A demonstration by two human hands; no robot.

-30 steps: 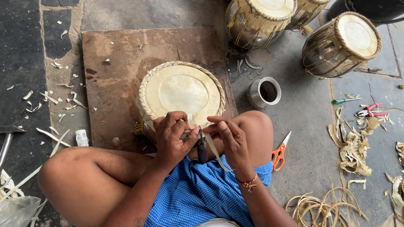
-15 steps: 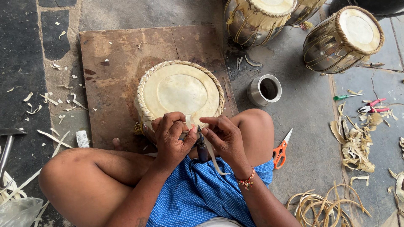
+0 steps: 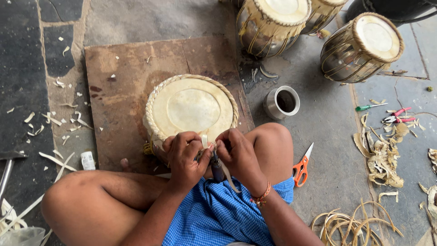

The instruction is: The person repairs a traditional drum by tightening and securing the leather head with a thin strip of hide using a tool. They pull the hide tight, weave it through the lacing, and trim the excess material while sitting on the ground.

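— Report the hands' pose.

— Both hands work at the near rim of the drum (image 3: 192, 109), which stands on a brown board (image 3: 118, 77) in front of the seated person's crossed legs. The left hand (image 3: 184, 157) is curled, its fingers clenched against the braided edge at the drum's 6 o'clock. The right hand (image 3: 239, 155) is closed in a pinch on a pale hide strip (image 3: 204, 140) that rises between the two hands; a dark-handled tool (image 3: 217, 171) hangs beneath its palm, though which fingers grip it I cannot tell.

— Change against the earlier frames?

— Slight. A second ago the hands sat a little apart with the tool plainly showing between them; they have since drawn together and the strip now stands upright at the rim. The drum and board have not shifted.

— Surroundings and obstructions?

— From the drum: a small metal cup (image 3: 282, 102) at 3 o'clock, orange-handled scissors (image 3: 301, 168) at 4 o'clock beside the right knee, two laced drums (image 3: 273, 23) (image 3: 362, 48) at 1 and 2 o'clock. Hide trimmings (image 3: 382, 157) lie far right, with a green screwdriver (image 3: 369, 107) above them. The hands themselves cover the rim where the work is being done.
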